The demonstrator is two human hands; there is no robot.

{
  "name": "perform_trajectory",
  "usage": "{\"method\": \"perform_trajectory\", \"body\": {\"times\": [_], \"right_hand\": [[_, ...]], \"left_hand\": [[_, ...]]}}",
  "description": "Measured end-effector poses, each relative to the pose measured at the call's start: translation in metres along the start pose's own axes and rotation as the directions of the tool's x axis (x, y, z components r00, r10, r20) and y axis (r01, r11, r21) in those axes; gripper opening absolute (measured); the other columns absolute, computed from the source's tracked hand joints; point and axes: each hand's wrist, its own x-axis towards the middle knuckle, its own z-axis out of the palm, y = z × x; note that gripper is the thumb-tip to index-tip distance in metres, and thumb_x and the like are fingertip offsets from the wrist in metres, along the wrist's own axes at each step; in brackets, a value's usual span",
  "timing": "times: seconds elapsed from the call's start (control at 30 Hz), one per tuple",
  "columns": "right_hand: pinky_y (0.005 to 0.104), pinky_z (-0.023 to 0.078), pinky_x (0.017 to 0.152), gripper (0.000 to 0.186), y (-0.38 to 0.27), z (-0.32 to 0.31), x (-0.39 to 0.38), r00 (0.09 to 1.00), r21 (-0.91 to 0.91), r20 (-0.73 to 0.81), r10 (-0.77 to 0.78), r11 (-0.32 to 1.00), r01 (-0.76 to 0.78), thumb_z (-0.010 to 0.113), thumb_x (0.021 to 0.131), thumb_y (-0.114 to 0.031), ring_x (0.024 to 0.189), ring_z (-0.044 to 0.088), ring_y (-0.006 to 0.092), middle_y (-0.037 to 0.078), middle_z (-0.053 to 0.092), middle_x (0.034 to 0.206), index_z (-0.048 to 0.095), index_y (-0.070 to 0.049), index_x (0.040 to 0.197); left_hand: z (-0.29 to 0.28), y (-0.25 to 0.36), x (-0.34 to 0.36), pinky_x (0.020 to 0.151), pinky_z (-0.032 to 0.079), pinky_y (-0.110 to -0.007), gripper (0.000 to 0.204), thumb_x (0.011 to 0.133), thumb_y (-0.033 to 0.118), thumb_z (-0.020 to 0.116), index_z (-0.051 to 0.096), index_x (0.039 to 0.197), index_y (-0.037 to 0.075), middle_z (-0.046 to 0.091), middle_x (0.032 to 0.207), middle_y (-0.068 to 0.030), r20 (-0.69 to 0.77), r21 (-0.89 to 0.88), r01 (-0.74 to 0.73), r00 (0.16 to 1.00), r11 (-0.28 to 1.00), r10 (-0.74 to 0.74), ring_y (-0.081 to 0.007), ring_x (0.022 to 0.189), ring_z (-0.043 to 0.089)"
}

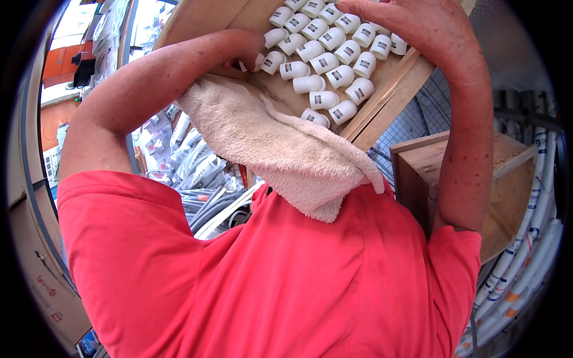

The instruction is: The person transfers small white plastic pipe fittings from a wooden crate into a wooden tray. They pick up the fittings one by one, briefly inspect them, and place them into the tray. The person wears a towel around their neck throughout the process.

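Observation:
White plastic pipe elbows (324,62), each with a small dark label, lie in slanting rows in a shallow wooden tray (203,24). At the tray's left side, my left hand (243,49) has its fingers curled round a white elbow fitting (258,62), partly hidden by them. My right hand (397,13) reaches over the far right of the rows. One digit stretches out to the left above the elbows; its other fingers are cut off by the upper edge. A beige towel (286,152) hangs over the tray's near edge, against my red shirt.
On the right stands a wooden box (418,179), with coiled white pipes (525,232) beyond it. Bagged goods and pale tubes (200,173) are heaped below my left arm. A cardboard box (45,274) is at the far left. Wire mesh (412,119) shows beside the tray.

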Motion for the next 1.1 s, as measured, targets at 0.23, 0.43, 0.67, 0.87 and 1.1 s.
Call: {"method": "perform_trajectory", "body": {"times": [0.23,0.43,0.67,0.87,1.1], "right_hand": [[0.0395,0.057,0.085,0.046,-0.004,-0.002,-0.001,1.000,0.002,0.006,0.020,1.000,-0.020,0.077,0.084,-0.036,0.093,0.074,0.0294,0.016,0.076,0.097,0.074,0.000,0.112],[0.0391,0.057,0.085,0.046,-0.007,-0.003,-0.001,1.000,0.014,0.004,0.031,0.999,-0.031,0.077,0.084,-0.036,0.093,0.074,0.0285,0.016,0.076,0.097,0.074,0.000,0.113],[0.0386,0.057,0.085,0.045,-0.010,-0.002,-0.001,0.998,-0.025,0.016,0.059,0.998,-0.059,0.078,0.084,-0.036,0.092,0.073,0.0282,0.015,0.076,0.097,0.074,-0.001,0.113],[0.0386,0.057,0.083,0.045,-0.011,0.001,0.001,0.998,-0.014,0.001,0.059,0.998,-0.059,0.078,0.084,-0.035,0.092,0.073,0.0286,0.015,0.076,0.096,0.074,-0.001,0.112],[0.0386,0.057,0.080,0.045,-0.009,-0.001,-0.002,1.000,0.000,0.004,0.023,1.000,-0.023,0.079,0.083,-0.035,0.090,0.073,0.0292,0.016,0.075,0.095,0.074,0.000,0.111]], "left_hand": [[-0.004,0.005,0.003,0.051,0.060,-0.044,0.029,0.083,0.007,0.069,0.066,0.107,-0.010,0.072,0.085,-0.0230,0.028,-0.088,0.139,0.990,0.986,-0.137,-0.0337,0.059,0.072],[-0.003,-0.003,0.007,0.047,0.059,-0.044,0.025,0.084,0.007,0.065,0.066,0.101,-0.011,0.070,0.074,-0.0236,-0.010,-0.183,0.091,0.995,0.979,-0.094,-0.0332,0.056,0.072],[-0.001,-0.006,0.011,0.046,0.058,-0.044,0.021,0.086,0.001,0.062,0.066,0.103,-0.010,0.070,0.074,-0.0244,-0.028,-0.190,0.087,0.995,0.978,-0.094,-0.0329,0.056,0.073],[-0.007,0.002,0.004,0.049,0.060,-0.044,0.023,0.087,-0.001,0.059,0.066,0.106,-0.011,0.071,0.079,-0.0251,0.014,-0.182,0.097,0.995,0.978,-0.096,-0.0349,0.059,0.074],[-0.038,0.013,-0.001,0.060,0.062,-0.042,0.029,0.091,0.009,0.063,0.067,0.118,-0.001,0.074,0.087,-0.0188,0.165,-0.209,0.185,0.974,0.960,-0.152,-0.0289,0.071,0.076]]}}
